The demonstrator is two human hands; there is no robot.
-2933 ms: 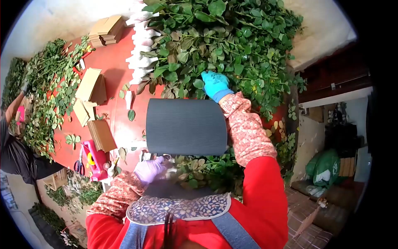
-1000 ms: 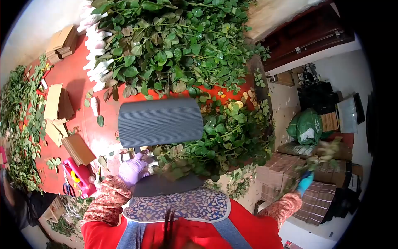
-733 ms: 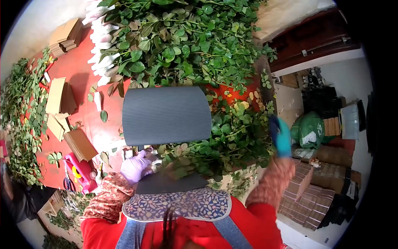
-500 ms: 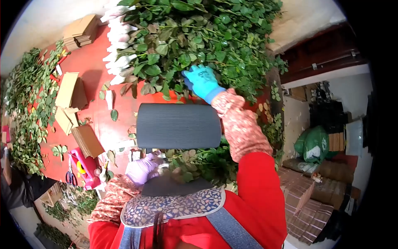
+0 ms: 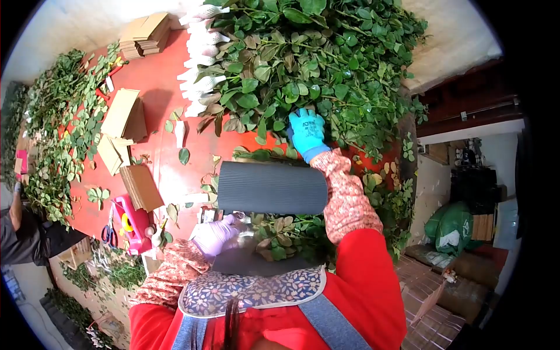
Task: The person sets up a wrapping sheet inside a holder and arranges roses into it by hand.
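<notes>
Status, judged from the layout: work under way. Done so far: white netting sits on the heads (image 5: 201,64) lined up at the left end of a large heap of leafy stems (image 5: 332,64), far side of the red worktop (image 5: 169,76). Left over: that heap is thick; a smaller bunch of leafy stems (image 5: 283,230) lies at the near side, partly hidden by the dark ribbed panel (image 5: 271,188). Whether either lot is complete cannot be read from this view. One netted head (image 5: 179,135) lies apart, left of the panel.

Right hand (image 5: 307,131), blue glove: at the heap's near edge, fingers partly bent, tips among the leaves. Contact with foliage looks likely; whether a stem is gripped, I cannot tell.

Left hand (image 5: 216,234), purple glove: at the left end of the near bunch, fingers curled, beside pale heads there. Their closure is partly hidden; grip unclear.

Nearby, to the left: cardboard pieces (image 5: 142,188), pink dispenser (image 5: 137,230), scissors (image 5: 109,232).
</notes>
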